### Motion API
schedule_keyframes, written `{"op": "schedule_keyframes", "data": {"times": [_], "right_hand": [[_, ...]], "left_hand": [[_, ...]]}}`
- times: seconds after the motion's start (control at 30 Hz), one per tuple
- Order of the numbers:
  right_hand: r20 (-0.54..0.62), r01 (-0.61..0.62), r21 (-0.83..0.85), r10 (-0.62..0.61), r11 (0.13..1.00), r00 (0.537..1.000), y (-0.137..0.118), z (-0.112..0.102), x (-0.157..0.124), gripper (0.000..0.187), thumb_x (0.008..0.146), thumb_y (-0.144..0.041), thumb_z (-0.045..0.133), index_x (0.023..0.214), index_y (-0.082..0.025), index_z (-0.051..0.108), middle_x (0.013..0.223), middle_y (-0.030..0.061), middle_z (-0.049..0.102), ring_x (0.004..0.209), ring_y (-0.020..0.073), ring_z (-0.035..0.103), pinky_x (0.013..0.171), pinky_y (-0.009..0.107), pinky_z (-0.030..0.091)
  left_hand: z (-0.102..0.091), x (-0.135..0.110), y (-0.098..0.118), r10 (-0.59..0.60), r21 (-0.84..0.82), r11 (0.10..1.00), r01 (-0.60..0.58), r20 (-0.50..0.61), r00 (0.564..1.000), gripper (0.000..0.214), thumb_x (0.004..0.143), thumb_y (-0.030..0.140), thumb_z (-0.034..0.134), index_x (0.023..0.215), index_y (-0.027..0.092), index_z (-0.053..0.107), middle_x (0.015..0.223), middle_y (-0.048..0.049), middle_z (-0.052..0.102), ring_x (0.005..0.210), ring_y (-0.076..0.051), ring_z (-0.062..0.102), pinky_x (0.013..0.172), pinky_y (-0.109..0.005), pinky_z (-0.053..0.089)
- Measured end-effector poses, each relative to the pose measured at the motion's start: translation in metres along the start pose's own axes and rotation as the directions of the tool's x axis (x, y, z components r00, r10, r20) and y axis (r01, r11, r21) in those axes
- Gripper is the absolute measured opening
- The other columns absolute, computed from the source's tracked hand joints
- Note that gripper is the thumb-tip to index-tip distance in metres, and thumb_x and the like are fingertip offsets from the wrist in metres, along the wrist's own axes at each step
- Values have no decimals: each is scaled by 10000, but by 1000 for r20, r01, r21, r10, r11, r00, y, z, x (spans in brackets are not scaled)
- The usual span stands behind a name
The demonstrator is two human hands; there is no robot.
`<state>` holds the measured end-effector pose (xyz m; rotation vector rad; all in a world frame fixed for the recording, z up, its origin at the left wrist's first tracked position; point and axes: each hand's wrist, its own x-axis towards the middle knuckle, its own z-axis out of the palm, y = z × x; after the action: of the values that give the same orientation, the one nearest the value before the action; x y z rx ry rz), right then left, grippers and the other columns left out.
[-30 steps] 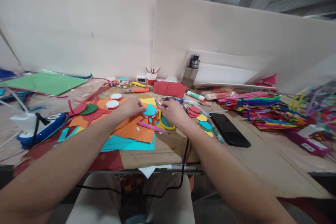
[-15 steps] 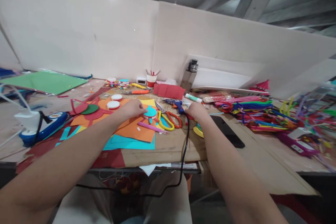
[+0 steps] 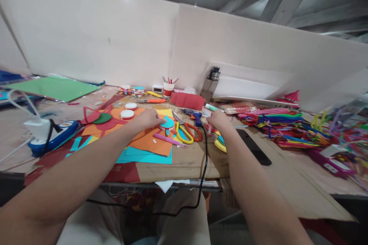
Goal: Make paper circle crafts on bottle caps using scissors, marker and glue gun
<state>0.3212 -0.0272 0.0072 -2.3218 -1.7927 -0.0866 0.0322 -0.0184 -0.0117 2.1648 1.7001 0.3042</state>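
Right hand (image 3: 218, 119) has left the scissors (image 3: 186, 132) and now sits centre-right, beside the glue gun (image 3: 193, 113).
Left hand (image 3: 149, 118) stays mid-frame, fingers laid loosely on the teal paper disc (image 3: 167, 123) atop orange paper (image 3: 149, 143); the right hand's grip cannot be told. Cluttered cardboard-covered table (image 3: 184, 162), white partition walls (image 3: 115, 38) behind.

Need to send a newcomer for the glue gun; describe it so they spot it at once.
On the cardboard-topped table, look between the left hand and right hand, just in front of the red paper by the back wall. The glue gun lies there, beside the scissors: it is dark blue, and only it has a black cord trailing off the table's front edge.
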Motion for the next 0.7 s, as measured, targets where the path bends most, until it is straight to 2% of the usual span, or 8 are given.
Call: {"op": "schedule_keyframes", "data": {"times": [0.13,0.2,0.27,0.33,0.4,0.5,0.57,0.7], "right_hand": [[-147,-105,113,122,988,982,1,-15,-9,471,854,-133,485,1303,1,451,1084,248,670,970,273,664,772,317,478],[-245,-41,280,113,959,963,-1,-18,-12,453,852,-142,501,1293,-56,450,1047,194,674,916,251,652,762,319,482],[-261,61,496,82,866,962,-6,-19,-13,365,839,-161,520,1203,-143,523,939,105,672,771,205,630,679,301,489],[-167,109,722,19,684,986,-14,-18,-14,213,838,-194,504,1030,-186,595,804,33,633,603,147,563,567,269,470],[-58,85,905,-75,417,995,-24,-14,-16,143,831,-223,487,897,-183,607,711,-3,587,512,106,493,513,250,454],[-14,37,994,-217,99,976,-40,-4,-20,217,725,-183,547,937,-195,589,730,-31,606,536,84,520,560,239,488],[-46,62,997,-273,50,961,-49,5,-23,338,640,-151,604,971,-210,567,744,-59,599,582,83,553,590,235,501],[-82,107,989,-230,100,970,-63,23,-26,386,596,-226,713,931,-214,522,744,-67,577,641,94,552,575,227,495]], "left_hand": [[2,0,2,16,33,999,-16,-5,1000,400,769,545,630,617,178,672,670,-81,690,633,-189,586,547,-273,308],[4,-1,3,16,38,999,-15,-28,999,382,767,539,630,682,171,686,750,-93,713,678,-201,606,554,-273,322],[7,-2,4,16,48,999,-13,-62,998,362,764,528,630,742,171,686,816,-99,726,722,-211,625,566,-268,339],[9,-3,6,29,67,997,-24,-76,997,340,767,513,622,750,177,675,829,-98,727,740,-215,634,577,-265,346],[10,-5,9,43,84,996,-37,-77,996,326,779,499,609,730,181,659,813,-97,722,740,-215,635,582,-267,341],[8,-7,12,52,102,994,-44,-75,996,339,801,498,593,686,183,643,771,-97,713,732,-216,637,583,-274,331],[8,-7,13,39,84,996,-32,-79,996,327,796,490,606,682,186,647,766,-94,716,741,-218,644,585,-272,336],[11,-3,11,-34,-132,991,17,-123,992,301,706,441,721,867,193,663,828,-67,739,814,-216,663,615,-253,379]]}}
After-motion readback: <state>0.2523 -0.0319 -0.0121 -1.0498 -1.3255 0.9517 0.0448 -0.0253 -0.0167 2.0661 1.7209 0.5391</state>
